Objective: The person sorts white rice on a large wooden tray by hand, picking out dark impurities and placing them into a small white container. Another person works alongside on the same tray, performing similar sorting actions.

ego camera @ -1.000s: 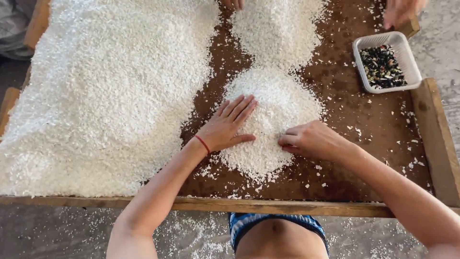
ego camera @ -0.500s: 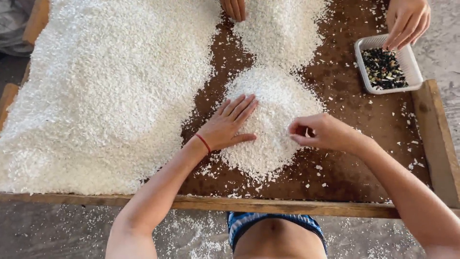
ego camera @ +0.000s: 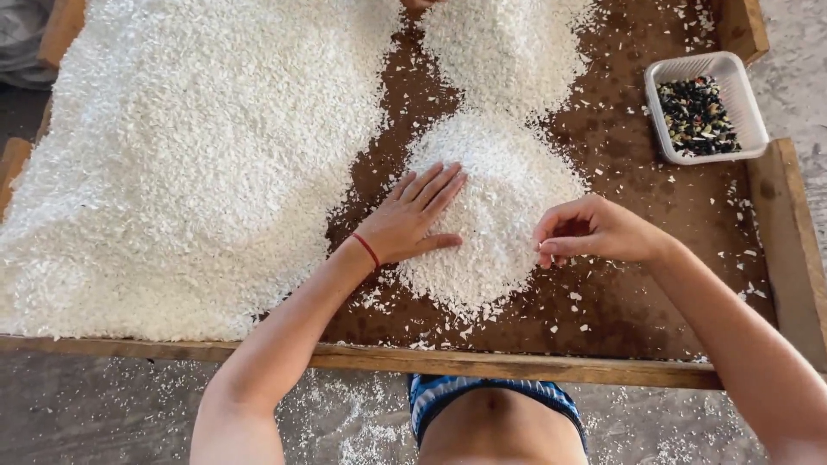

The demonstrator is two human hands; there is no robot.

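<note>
At frame centre, a left hand (ego camera: pixel 412 222) lies flat, fingers apart, on a small rice pile (ego camera: pixel 500 198) (loose, light, easily scattered); the right hand (ego camera: pixel 594 232) pinches fingertips together beside it.

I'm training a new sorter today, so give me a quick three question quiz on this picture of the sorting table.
1. True or false: the left hand lies flat on the small pile of white flakes.
2. What does the white tray hold: A white flakes, B dark bits, C nothing?
3. Which wrist wears the red band?

Key: 1 true. 2 B, the dark bits. 3 The left; the right hand is pinched, lifted at the pile's edge.
</note>
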